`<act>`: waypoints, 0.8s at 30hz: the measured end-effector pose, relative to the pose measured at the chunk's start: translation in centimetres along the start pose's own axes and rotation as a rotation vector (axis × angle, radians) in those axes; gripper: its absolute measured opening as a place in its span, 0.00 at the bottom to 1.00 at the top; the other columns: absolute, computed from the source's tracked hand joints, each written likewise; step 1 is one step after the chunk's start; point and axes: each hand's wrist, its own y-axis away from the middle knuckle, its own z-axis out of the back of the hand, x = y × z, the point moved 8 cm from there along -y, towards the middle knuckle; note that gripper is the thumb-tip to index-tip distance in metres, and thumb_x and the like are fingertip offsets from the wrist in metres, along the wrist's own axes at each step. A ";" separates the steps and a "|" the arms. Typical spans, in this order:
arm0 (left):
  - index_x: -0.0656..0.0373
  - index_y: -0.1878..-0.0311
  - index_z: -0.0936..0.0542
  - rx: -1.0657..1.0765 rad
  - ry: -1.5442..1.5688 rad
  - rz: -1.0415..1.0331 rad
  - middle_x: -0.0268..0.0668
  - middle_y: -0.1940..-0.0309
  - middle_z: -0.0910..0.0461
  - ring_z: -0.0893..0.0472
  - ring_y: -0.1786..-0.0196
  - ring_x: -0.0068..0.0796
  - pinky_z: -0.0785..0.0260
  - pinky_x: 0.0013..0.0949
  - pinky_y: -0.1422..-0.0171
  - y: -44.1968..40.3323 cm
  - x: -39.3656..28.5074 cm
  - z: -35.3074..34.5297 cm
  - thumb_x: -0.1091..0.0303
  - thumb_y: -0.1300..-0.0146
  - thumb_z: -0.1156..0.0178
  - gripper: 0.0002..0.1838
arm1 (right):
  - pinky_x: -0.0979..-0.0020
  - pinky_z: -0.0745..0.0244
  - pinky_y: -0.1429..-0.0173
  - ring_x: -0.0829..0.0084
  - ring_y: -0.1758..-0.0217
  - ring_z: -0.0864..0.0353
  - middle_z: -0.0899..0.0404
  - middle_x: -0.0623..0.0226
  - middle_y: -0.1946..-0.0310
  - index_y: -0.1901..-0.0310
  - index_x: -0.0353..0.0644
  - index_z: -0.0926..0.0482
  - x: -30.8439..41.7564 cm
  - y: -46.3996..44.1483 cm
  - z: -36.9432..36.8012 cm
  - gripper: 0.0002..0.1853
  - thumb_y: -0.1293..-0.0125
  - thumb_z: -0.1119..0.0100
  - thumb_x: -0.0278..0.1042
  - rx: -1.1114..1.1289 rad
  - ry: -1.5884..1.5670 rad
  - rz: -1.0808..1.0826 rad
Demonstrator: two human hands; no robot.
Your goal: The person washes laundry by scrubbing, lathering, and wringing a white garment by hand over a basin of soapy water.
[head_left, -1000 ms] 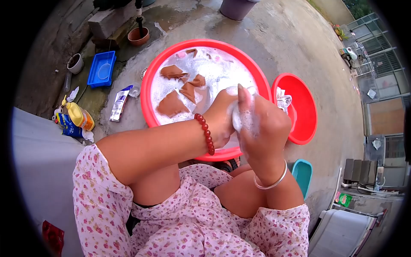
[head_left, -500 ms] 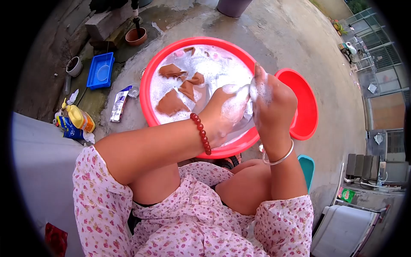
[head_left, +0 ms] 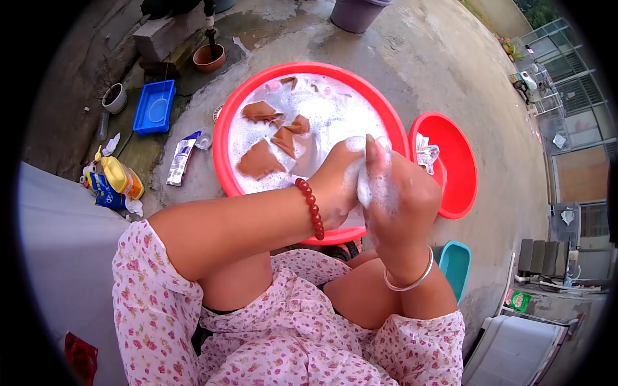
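Observation:
My left hand (head_left: 339, 177), wearing a red bead bracelet, and my right hand (head_left: 403, 193), with a silver bangle on its wrist, are pressed together over the near right rim of a large red basin (head_left: 223, 148). Both are closed on a small white soapy cloth (head_left: 364, 188), mostly hidden by fingers and foam. Suds cover the knuckles. The basin holds foamy water, with brown cloth (head_left: 259, 161) poking up through it on the left.
A smaller red basin (head_left: 465, 174) with a crumpled white item (head_left: 425, 153) stands at right, a teal basin (head_left: 456, 264) nearer me. On the left lie a detergent pouch (head_left: 183, 157), a yellow bottle (head_left: 120, 177) and a blue tray (head_left: 154, 106). A purple bucket (head_left: 358, 16) stands behind.
My hands have come slightly nearer and to the left, still together, with the right wrist lower. The crumpled white item in the smaller basin now shows. The view has shifted a little.

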 end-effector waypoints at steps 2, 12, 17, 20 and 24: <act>0.56 0.66 0.26 0.007 -0.022 -0.012 0.26 0.72 0.28 0.28 0.70 0.16 0.35 0.25 0.67 0.0 0.0 0.1 0.63 0.34 0.50 0.09 | 0.67 0.44 0.81 0.63 0.87 0.38 0.35 0.59 0.88 0.81 0.37 0.29 -0.9 -0.3 -0.3 0.14 0.39 0.42 0.31 0.001 0.033 0.007; 0.57 0.78 0.29 0.160 -0.375 -0.204 0.27 0.77 0.33 0.35 0.70 0.15 0.42 0.20 0.63 1.3 -4.1 -3.8 0.50 0.28 0.61 0.26 | 0.77 0.53 0.77 0.83 0.80 0.46 0.42 0.78 0.85 0.83 0.41 0.38 -7.6 -0.9 1.6 0.27 0.32 0.51 0.52 -0.130 -0.562 -0.477; 0.57 0.75 0.29 0.152 -0.585 -0.476 0.28 0.75 0.30 0.33 0.71 0.15 0.40 0.21 0.63 1.1 -6.7 -3.3 0.52 0.28 0.61 0.24 | 0.78 0.47 0.76 0.83 0.81 0.40 0.37 0.73 0.86 0.84 0.37 0.33 -8.2 -0.6 2.2 0.30 0.30 0.56 0.53 -0.158 -0.774 -0.535; 0.57 0.71 0.27 0.089 -0.635 -0.471 0.28 0.73 0.28 0.31 0.68 0.14 0.40 0.21 0.62 1.2 -7.0 -2.9 0.53 0.29 0.57 0.20 | 0.78 0.47 0.76 0.83 0.81 0.41 0.35 0.73 0.85 0.83 0.37 0.31 -7.8 -0.7 2.4 0.31 0.30 0.59 0.56 -0.102 -0.656 -0.510; 0.57 0.68 0.27 0.162 -0.725 -0.456 0.26 0.75 0.28 0.30 0.71 0.13 0.40 0.21 0.67 2.0 -6.8 -4.1 0.61 0.37 0.43 0.10 | 0.78 0.48 0.76 0.84 0.81 0.42 0.34 0.73 0.85 0.82 0.35 0.27 -8.1 -0.5 2.0 0.34 0.31 0.61 0.59 -0.074 -0.779 -0.579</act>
